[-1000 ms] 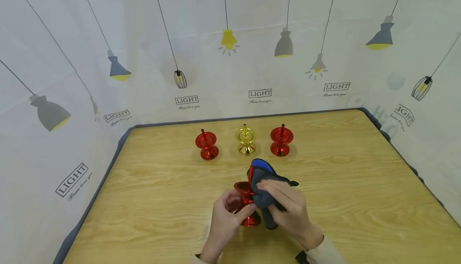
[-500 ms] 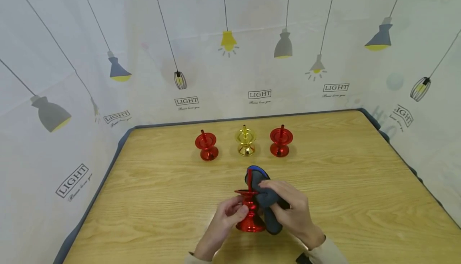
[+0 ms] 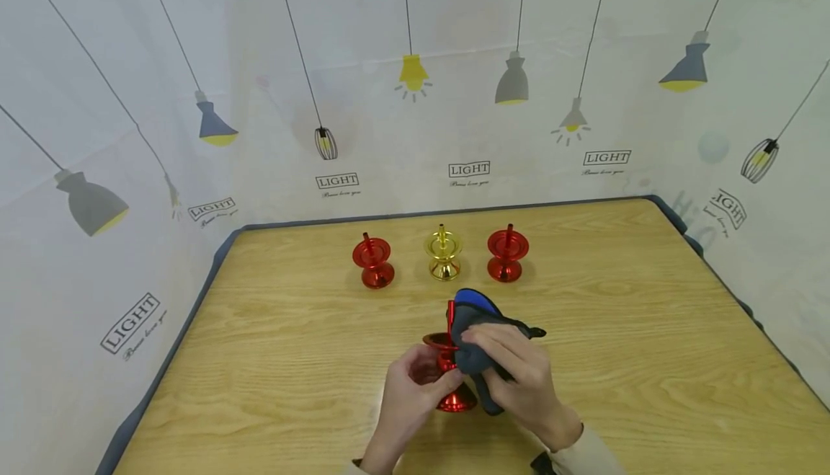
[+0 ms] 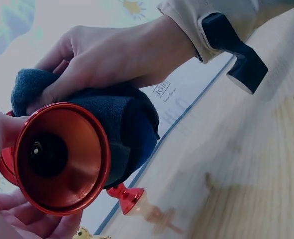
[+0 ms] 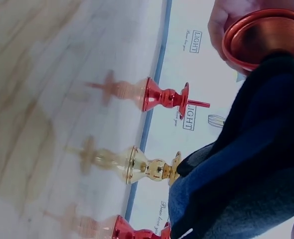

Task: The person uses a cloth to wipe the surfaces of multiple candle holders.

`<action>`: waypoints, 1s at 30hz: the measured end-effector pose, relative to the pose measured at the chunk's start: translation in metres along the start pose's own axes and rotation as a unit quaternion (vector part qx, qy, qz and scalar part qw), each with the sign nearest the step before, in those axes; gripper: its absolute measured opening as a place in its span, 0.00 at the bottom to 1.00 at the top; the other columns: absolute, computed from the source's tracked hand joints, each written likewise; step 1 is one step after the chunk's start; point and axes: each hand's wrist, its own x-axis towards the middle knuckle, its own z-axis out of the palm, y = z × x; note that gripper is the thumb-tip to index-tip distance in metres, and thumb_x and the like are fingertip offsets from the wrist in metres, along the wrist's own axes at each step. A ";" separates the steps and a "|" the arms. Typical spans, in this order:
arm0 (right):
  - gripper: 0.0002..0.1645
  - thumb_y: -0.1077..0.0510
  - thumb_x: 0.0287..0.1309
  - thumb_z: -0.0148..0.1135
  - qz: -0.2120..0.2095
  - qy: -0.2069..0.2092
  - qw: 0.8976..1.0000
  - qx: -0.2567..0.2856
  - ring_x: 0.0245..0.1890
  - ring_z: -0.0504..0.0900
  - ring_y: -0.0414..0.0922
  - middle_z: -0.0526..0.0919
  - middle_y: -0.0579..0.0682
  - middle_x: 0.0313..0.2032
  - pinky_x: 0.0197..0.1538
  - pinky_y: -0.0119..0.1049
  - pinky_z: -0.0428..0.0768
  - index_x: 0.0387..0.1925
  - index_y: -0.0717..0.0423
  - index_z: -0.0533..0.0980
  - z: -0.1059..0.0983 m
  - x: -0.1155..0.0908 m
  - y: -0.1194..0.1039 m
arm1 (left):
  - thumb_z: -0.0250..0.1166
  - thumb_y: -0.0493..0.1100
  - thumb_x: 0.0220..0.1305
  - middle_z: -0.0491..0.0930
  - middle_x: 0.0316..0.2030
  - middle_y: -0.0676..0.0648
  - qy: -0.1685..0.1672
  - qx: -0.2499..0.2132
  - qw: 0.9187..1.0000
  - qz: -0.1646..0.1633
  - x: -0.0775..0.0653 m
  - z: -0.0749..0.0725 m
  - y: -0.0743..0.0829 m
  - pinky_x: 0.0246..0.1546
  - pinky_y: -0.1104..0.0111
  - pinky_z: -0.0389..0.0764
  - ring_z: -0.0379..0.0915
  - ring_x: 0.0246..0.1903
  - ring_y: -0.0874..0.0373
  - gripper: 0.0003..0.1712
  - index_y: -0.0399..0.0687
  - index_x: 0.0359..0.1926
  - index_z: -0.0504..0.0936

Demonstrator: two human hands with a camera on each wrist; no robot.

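Note:
A shiny red candlestick (image 3: 457,399) is held above the near part of the table, slightly tilted. My left hand (image 3: 408,392) grips it around the stem, thumb across the front. My right hand (image 3: 528,381) pinches a folded dark grey-blue cloth (image 3: 476,316) and presses it against the dish and upright tube from the right. In the left wrist view the hollow underside of the candlestick (image 4: 84,159) faces the camera, with the cloth (image 4: 132,119) wrapped behind it. The cloth (image 5: 236,184) hides most of the right fingers in the right wrist view.
Beyond the hands stand a red candlestick (image 3: 377,276), a gold candlestick (image 3: 444,270) and another red candlestick (image 3: 505,270) in a row. The wooden table (image 3: 272,360) ends at a patterned curtain (image 3: 389,136). A black strap (image 4: 236,50) is on the right sleeve.
Half a second ago the candlestick stood more upright and lower; now it tilts with its base toward the right. The cloth shifted up, showing more blue. The row of candlesticks stays put.

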 end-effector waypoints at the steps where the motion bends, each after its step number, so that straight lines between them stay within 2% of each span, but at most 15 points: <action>1: 0.12 0.59 0.68 0.64 0.000 0.000 1.000 0.000 0.38 0.86 0.55 0.87 0.62 0.37 0.58 0.33 0.81 0.39 0.68 0.84 0.001 0.000 0.000 | 0.77 0.44 0.57 0.86 0.39 0.43 0.003 0.000 1.000 0.000 0.000 -0.001 0.000 0.40 0.72 0.84 0.82 0.37 0.60 0.21 0.37 0.47 0.83; 6: 0.12 0.59 0.68 0.65 0.008 -0.004 1.000 0.012 0.39 0.86 0.55 0.87 0.63 0.39 0.59 0.33 0.80 0.41 0.68 0.84 0.003 -0.003 0.002 | 0.74 0.43 0.61 0.86 0.42 0.40 -0.014 -0.005 1.000 0.006 0.001 -0.006 -0.001 0.43 0.72 0.83 0.82 0.39 0.60 0.19 0.35 0.48 0.84; 11: 0.13 0.60 0.68 0.63 0.043 -0.007 0.998 0.052 0.44 0.87 0.51 0.87 0.63 0.41 0.61 0.31 0.79 0.44 0.69 0.83 0.003 -0.008 0.006 | 0.67 0.46 0.69 0.87 0.44 0.43 -0.073 -0.061 0.995 -0.023 0.002 -0.014 -0.003 0.46 0.71 0.82 0.82 0.43 0.62 0.25 0.29 0.56 0.79; 14: 0.14 0.59 0.68 0.64 0.065 -0.005 0.995 0.079 0.46 0.87 0.49 0.87 0.62 0.42 0.60 0.30 0.79 0.46 0.69 0.82 0.003 -0.011 0.007 | 0.62 0.46 0.72 0.87 0.44 0.50 -0.130 -0.114 0.984 -0.032 0.003 -0.019 -0.007 0.49 0.71 0.82 0.83 0.44 0.63 0.30 0.22 0.61 0.74; 18: 0.15 0.59 0.67 0.66 0.083 -0.008 0.992 0.099 0.48 0.86 0.47 0.87 0.61 0.43 0.59 0.29 0.79 0.48 0.68 0.82 0.002 -0.014 0.008 | 0.57 0.45 0.76 0.87 0.46 0.57 -0.205 -0.170 0.964 -0.014 0.005 -0.024 -0.015 0.53 0.70 0.82 0.83 0.48 0.65 0.34 0.15 0.65 0.65; 21: 0.15 0.59 0.66 0.66 0.097 -0.015 0.990 0.097 0.47 0.86 0.47 0.87 0.61 0.43 0.59 0.29 0.79 0.48 0.68 0.82 0.002 -0.014 0.007 | 0.53 0.45 0.78 0.86 0.47 0.58 -0.232 -0.178 0.956 -0.004 0.005 -0.026 -0.018 0.54 0.70 0.81 0.82 0.49 0.66 0.34 0.14 0.66 0.62; 25: 0.14 0.59 0.68 0.64 0.104 -0.017 0.991 0.077 0.45 0.86 0.48 0.87 0.60 0.41 0.59 0.28 0.79 0.46 0.67 0.82 0.002 -0.013 0.006 | 0.51 0.45 0.79 0.85 0.48 0.57 -0.234 -0.168 0.957 -0.020 0.006 -0.026 -0.015 0.55 0.71 0.80 0.81 0.50 0.66 0.33 0.17 0.68 0.62; 27: 0.14 0.59 0.69 0.63 0.095 -0.013 0.994 0.060 0.43 0.86 0.50 0.87 0.60 0.40 0.60 0.28 0.79 0.45 0.67 0.83 0.002 -0.012 0.006 | 0.53 0.45 0.77 0.85 0.46 0.56 -0.209 -0.160 0.964 -0.034 0.006 -0.024 -0.012 0.53 0.71 0.80 0.81 0.48 0.66 0.32 0.19 0.67 0.64; 30: 0.14 0.58 0.70 0.61 0.072 -0.006 0.997 0.031 0.42 0.86 0.52 0.87 0.60 0.39 0.61 0.29 0.78 0.44 0.67 0.83 0.003 -0.011 0.008 | 0.61 0.46 0.73 0.86 0.40 0.54 -0.147 -0.128 0.980 -0.045 0.006 -0.018 -0.007 0.48 0.72 0.81 0.82 0.43 0.66 0.27 0.26 0.60 0.71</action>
